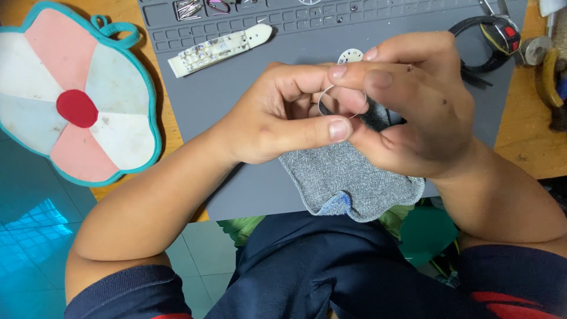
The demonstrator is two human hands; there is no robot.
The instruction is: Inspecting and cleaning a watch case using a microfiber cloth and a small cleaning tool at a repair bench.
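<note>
My left hand and my right hand meet above a grey work mat. Between their fingertips sits a small round clear disc with a thin metal rim, like a watch glass. Both hands pinch it at its edge. A grey cloth hangs under the hands, held against my right palm and fingers. Just behind the right fingers lies a small white round dial on the mat.
A white watch strap lies at the mat's top left, near small metal parts in the mat's tray slots. A flower-shaped pot holder lies on the wooden table at left. Black-handled tools lie at the right.
</note>
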